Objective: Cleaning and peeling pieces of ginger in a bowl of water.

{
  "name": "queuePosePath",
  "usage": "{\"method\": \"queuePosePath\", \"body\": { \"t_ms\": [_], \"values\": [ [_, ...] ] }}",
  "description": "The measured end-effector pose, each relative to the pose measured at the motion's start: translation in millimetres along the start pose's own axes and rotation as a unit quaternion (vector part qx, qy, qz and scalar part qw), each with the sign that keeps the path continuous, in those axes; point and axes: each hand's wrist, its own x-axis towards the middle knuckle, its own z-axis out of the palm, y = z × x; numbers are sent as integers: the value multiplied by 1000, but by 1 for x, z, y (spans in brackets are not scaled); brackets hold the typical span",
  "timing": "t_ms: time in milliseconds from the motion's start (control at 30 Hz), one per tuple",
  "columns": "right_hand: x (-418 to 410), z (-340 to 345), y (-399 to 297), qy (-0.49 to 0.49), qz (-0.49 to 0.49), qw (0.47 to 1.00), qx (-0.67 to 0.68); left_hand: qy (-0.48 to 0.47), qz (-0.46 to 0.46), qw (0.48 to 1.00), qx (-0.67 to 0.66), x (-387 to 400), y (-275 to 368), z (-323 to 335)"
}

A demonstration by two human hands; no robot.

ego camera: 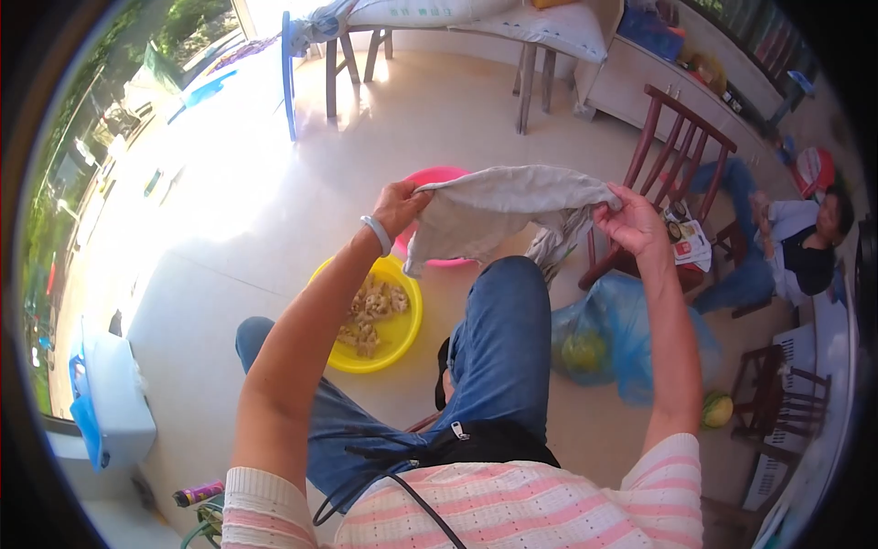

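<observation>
A light grey cloth garment (507, 199) is stretched between my two hands above my knees. My left hand (402, 208) pinches its upper left corner between thumb and fingers. My right hand (631, 218) grips the upper right end, from which a bunched part hangs down. Behind the cloth, partly hidden, stands a pink plastic basin (439, 176). Below my left forearm a yellow plastic basin (405, 336) holds pale brown, lumpy pieces (374, 305); the forearm covers part of it.
A red wooden chair (669, 147) stands at the right, with a blue plastic bag (624, 336) before it. A person (789, 240) sits beyond it. A bench (439, 29) with white sacks (542, 27) stands ahead. A white box (120, 401) is at the far left.
</observation>
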Motion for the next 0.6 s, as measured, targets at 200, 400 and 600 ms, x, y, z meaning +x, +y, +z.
{"method": "queuePosePath", "body": {
  "t_ms": [200,400,600],
  "values": [
    [28,-19,15,32,55,998,-23,18,-46,995,88,-24,25,-19],
    [110,-57,69,128,116,969,-177,-89,-3,958,272,-58,-39,-54],
    [134,-52,176,34,227,591,-773,-68,-168,918,354,-113,-114,-71]
  ]
}}
